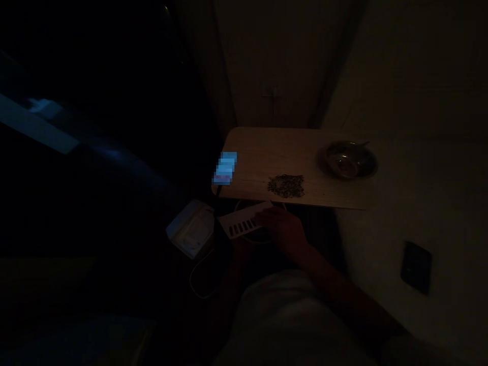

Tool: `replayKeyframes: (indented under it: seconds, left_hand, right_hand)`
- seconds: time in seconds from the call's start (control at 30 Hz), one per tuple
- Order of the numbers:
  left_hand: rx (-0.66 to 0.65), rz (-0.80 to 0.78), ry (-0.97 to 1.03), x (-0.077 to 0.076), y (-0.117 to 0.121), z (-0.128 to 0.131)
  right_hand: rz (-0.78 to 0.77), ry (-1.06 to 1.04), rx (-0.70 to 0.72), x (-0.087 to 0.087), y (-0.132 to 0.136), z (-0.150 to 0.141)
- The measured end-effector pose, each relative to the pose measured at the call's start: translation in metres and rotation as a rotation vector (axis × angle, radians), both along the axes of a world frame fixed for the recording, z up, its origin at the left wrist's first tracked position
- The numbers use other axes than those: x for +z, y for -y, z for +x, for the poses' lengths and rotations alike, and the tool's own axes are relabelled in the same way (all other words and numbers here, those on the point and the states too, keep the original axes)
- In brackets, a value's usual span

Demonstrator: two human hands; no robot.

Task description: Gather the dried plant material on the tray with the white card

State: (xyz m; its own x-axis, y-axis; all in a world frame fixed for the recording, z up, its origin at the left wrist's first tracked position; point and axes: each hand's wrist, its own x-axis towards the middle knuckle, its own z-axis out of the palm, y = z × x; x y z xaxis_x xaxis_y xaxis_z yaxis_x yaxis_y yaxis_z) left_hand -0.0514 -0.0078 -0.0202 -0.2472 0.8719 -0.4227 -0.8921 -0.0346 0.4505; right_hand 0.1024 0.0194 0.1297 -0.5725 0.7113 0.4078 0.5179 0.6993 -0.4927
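Note:
The scene is very dark. Between my hands is a pale, flat, oblong piece [244, 217] with a row of several dark slots along its lower edge; its exact kind is unclear. My right hand [284, 229] covers its right end, fingers closed over it. Low at its underside, my left hand [242, 249] is a dim shape with its fingers lost in shadow. Behind and below the piece shows part of a round pale rim [261, 241]. Just beyond, small dark loose bits [286, 186] lie in a patch on a wooden table [263, 152].
A metal bowl [351, 160] with a utensil handle stands on the table's right part. At its left edge glows a blurred screen [225, 168]. A white box-like thing [191, 229] and a pale cable [191, 282] are to the left. A dark phone-like object [416, 268] lies at right.

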Motion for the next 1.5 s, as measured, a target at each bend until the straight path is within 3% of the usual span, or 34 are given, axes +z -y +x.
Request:
replayKeyframes:
  seconds: [0.23,0.57,0.87,1.03,1.27,1.5]
  left_hand:
    - [-0.024,-0.031,-0.047,0.007,0.002,0.003]
    - [-0.046,-0.15,0.006,0.013,0.005,-0.003]
    - [0.004,-0.14,0.039,0.015,0.003,0.002]
    - [-0.038,-0.137,0.034,0.017,0.003,0.001]
    - [-0.048,-0.103,-0.03,0.014,0.005,-0.002]
    - [-0.028,-0.076,-0.055,0.013,0.006,-0.002]
  right_hand:
    - [-0.084,-0.194,-0.052,0.012,-0.004,0.012]
    - [-0.146,-0.398,-0.437,0.012,-0.017,0.032]
    - [-0.166,-0.393,-0.612,0.01,-0.032,0.046]
    - [-0.172,-0.325,-0.649,0.015,-0.048,0.047]
    - [-0.113,-0.104,-0.567,0.033,-0.069,0.025]
    - [-0.103,-0.041,-0.536,0.032,-0.074,0.022]
